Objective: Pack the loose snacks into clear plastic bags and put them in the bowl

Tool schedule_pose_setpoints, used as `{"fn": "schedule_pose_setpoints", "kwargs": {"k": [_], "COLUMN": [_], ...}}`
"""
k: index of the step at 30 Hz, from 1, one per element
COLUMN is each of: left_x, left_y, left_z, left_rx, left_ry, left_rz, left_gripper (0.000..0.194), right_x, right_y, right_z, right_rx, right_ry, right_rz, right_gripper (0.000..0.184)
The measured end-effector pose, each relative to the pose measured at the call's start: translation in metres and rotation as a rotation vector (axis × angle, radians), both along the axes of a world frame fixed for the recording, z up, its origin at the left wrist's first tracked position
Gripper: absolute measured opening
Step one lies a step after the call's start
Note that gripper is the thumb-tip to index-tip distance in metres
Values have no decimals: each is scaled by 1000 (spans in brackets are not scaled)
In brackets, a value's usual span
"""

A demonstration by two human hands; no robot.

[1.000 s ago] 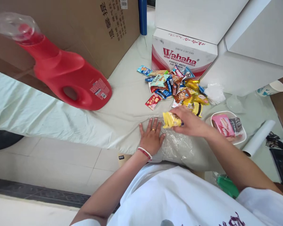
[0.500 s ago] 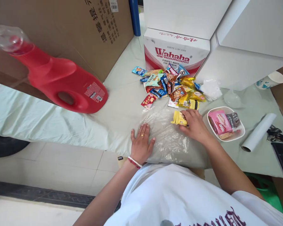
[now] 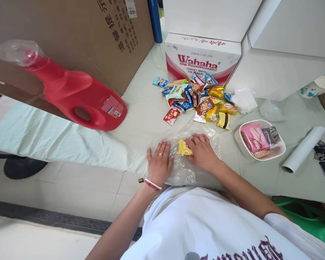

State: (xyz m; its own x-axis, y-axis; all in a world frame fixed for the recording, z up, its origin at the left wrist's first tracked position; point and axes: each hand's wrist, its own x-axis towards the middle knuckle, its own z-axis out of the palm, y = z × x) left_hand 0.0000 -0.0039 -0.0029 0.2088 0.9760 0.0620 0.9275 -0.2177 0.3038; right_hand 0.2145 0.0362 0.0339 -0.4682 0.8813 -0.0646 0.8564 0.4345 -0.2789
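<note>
My left hand (image 3: 159, 162) lies flat, fingers outstretched, at the left edge of a clear plastic bag (image 3: 180, 175) spread on the table. A yellow snack packet (image 3: 183, 148) is in the fingers of my right hand (image 3: 202, 151), low over the bag and close to my left hand. Beyond the bag lies a pile of small wrapped snacks (image 3: 191, 95) in many colours. One yellow packet with a dark band (image 3: 223, 120) sits at the near right of that pile.
A white tub (image 3: 271, 155) with a pink packet (image 3: 256, 139) stands right, beside a white roll (image 3: 303, 150). Left is a big red bottle (image 3: 83, 97) before a brown carton (image 3: 70, 32). A Wahaha box (image 3: 202, 59) backs the snacks; crumpled white plastic (image 3: 243, 101) lies near it.
My right hand has moved left across the bag, bringing the yellow snack packet near my left hand. My left hand stays about where it was, and the view has shifted slightly.
</note>
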Motion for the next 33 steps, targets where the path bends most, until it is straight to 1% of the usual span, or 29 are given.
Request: {"fn": "schedule_pose_setpoints", "kwargs": {"k": [2,4,6,8,10,11,13,15,16,18,20,22,24,25,27,28,29,32,33], "left_x": [-2,-5,-9,-15,-24,-29,-38,-44,-47,-51,-56,-63,-69,-72,-75,-75,-73,-65,-61], "left_y": [1,2,4,6,8,10,15,22,26,35,42,46,48,48,47,47,47,51,53], "left_z": [0,-1,-2,-2,0,1,3,2,2,0,0,2,6,8,10,11,10,7,6], "left_rx": [-9,-12,13,69,139,166,189,162,136,70,1,-57,-97,-108,-111,-98,-74,7,22], "left_ry": [6,1,-9,-19,-14,-4,24,46,49,37,8,-20,-39,-51,-87,-110,-136,-238,-283], "left_rz": [4,13,26,20,-39,-96,-231,-319,-320,-265,-252,-351,-494,-544,-593,-593,-580,-490,-447], "left_gripper": [55,55,55,54,51,49,50,49,46,41,45,55,69,75,78,75,66,22,17], "right_x": [0,3,13,30,51,60,75,82,83,82,81,82,85,86,90,91,92,94,94], "right_y": [1,0,-7,-21,-42,-52,-73,-87,-91,-94,-90,-82,-71,-65,-52,-46,-39,-22,-18], "right_z": [2,6,12,21,26,26,21,10,3,-5,-7,-2,6,10,17,19,21,23,22], "right_rx": [-11,-21,-9,8,-27,-71,-170,-211,-209,-191,-191,-199,-213,-221,-243,-253,-266,-354,-392], "right_ry": [-7,20,116,257,375,406,410,389,385,416,500,611,704,739,789,808,823,860,870], "right_rz": [-5,-14,-14,13,102,161,264,291,276,234,200,154,74,25,-64,-105,-148,-301,-354], "right_gripper": [59,64,71,69,60,57,53,45,37,23,17,15,14,14,15,17,19,31,35]}}
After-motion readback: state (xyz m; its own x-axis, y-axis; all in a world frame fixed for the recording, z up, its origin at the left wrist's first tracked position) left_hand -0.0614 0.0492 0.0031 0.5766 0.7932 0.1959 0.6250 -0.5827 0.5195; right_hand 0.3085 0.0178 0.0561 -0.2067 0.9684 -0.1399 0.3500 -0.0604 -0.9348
